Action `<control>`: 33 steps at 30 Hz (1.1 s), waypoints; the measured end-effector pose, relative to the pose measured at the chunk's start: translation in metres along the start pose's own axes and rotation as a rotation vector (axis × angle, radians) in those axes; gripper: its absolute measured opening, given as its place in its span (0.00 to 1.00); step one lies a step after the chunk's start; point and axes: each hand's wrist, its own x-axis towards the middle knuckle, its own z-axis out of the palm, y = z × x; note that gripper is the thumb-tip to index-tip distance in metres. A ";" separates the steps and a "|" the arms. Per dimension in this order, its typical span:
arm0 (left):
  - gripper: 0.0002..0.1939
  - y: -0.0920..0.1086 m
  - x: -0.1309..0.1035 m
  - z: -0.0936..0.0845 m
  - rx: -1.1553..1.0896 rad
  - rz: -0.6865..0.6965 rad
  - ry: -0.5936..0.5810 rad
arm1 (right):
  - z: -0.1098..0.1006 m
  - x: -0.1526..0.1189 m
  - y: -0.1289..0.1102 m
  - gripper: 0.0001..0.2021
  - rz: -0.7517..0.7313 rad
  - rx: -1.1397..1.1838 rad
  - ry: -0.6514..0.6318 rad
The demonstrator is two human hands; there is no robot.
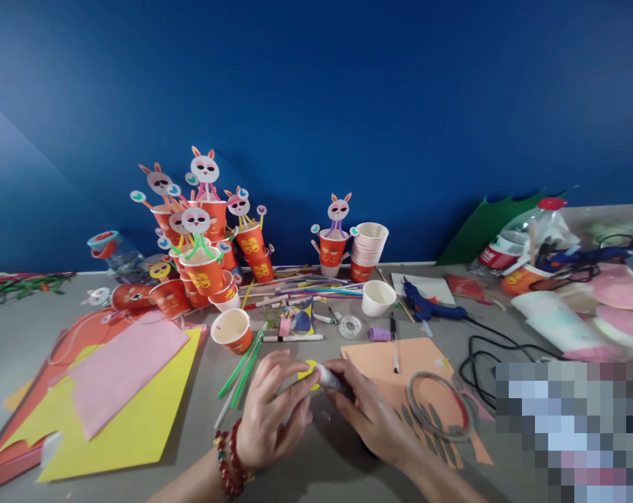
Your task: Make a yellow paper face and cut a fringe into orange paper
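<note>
Left hand (pixel 272 409) on a yellow paper disc (pixel 311 365), right hand (pixel 362 407) on a pale tube (pixel 328 378); the two meet in front of you

Far left of your bench: a yellow paper sheet (pixel 143 426) with a pink sheet (pixel 122 370) lying over it. Behind these, rabbit-topped red paper cups (pixel 202 272), some stacked, some on their sides. One red cup (pixel 231 332) stands upright, beyond your left hand, with green pipe cleaners (pixel 246 370) between cup and hand.

Left hand: palm down, fingers close together, narrow grip on the disc at the fingertips. Disc partly covered by your fingers; its face angle cannot be read.

Key relation: tube lies directly right of the disc, pale end toward it. Tube's long axis runs roughly sideways, from your right fingers toward the left fingertips. Gap between end and disc looks nil or very slight; contact cannot be confirmed. Disc is nearer your left hand, tube nearer your right.

Right hand: fingers and thumb curled around the tube's darker part, so its full length is hidden. It could be a glue stick; no label legible.

Right of that: a peach paper sheet (pixel 421 360) with a black-capped pen (pixel 394 335) lying across its far edge. Behind it, a blue glue gun (pixel 432 307) rests on its side. Farther right, a red-capped plastic bottle (pixel 513 241).
</note>
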 end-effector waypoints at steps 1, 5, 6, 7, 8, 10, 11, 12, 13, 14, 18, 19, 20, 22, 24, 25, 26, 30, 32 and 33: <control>0.25 0.000 0.001 0.000 0.003 0.000 0.001 | 0.000 0.000 0.000 0.11 0.001 0.000 -0.003; 0.24 -0.001 0.002 -0.001 0.036 0.001 0.011 | -0.001 0.000 -0.002 0.11 0.016 0.006 -0.017; 0.24 -0.001 0.002 -0.001 0.039 0.002 0.009 | -0.001 0.001 -0.003 0.11 0.018 0.008 -0.017; 0.25 -0.001 0.002 -0.001 0.040 0.004 0.006 | -0.001 0.001 -0.003 0.11 0.020 0.010 -0.015; 0.25 -0.001 0.002 -0.001 0.040 0.007 0.004 | -0.001 0.001 -0.003 0.11 0.022 0.012 -0.013; 0.25 -0.001 0.002 -0.001 0.041 0.011 -0.002 | -0.001 0.001 -0.002 0.11 0.027 0.015 -0.013; 0.25 -0.002 0.002 -0.001 0.045 0.011 -0.002 | -0.001 0.001 -0.002 0.11 0.029 0.016 -0.017; 0.24 -0.002 0.002 -0.001 0.049 0.009 -0.003 | -0.001 0.001 -0.003 0.11 0.030 0.015 -0.024; 0.24 -0.002 0.002 -0.001 0.052 0.006 -0.002 | -0.001 0.001 -0.003 0.11 0.031 0.014 -0.031; 0.24 -0.002 0.003 -0.001 0.054 0.003 -0.001 | -0.001 0.001 -0.003 0.11 0.030 0.013 -0.035; 0.23 -0.002 0.002 -0.001 0.050 -0.022 0.006 | -0.002 0.002 -0.005 0.12 0.022 0.018 -0.042; 0.23 -0.001 0.002 -0.001 0.048 -0.025 0.008 | -0.002 0.002 -0.005 0.12 0.021 0.018 -0.039; 0.23 -0.001 0.001 -0.001 0.045 -0.024 0.009 | -0.002 0.002 -0.005 0.11 0.021 0.017 -0.033; 0.23 0.000 0.000 -0.001 0.036 -0.011 0.007 | -0.002 0.001 -0.005 0.11 0.019 0.013 -0.019; 0.23 -0.001 -0.001 0.000 0.030 0.000 0.004 | -0.001 0.001 -0.004 0.11 0.019 0.008 -0.014; 0.23 -0.001 -0.001 0.000 0.031 0.000 0.005 | -0.001 0.001 -0.004 0.11 0.018 0.007 -0.014; 0.23 -0.001 -0.001 0.001 0.033 -0.003 0.007 | 0.000 0.001 -0.005 0.11 0.018 0.007 -0.013; 0.23 -0.002 0.001 0.001 0.023 -0.014 0.015 | 0.000 0.001 -0.006 0.11 0.014 0.018 -0.009; 0.24 -0.002 0.001 0.001 0.009 -0.005 0.017 | -0.001 0.001 -0.006 0.11 0.014 0.020 -0.010; 0.24 -0.002 0.001 0.000 0.004 -0.002 0.018 | -0.001 0.002 -0.006 0.11 0.014 0.020 -0.013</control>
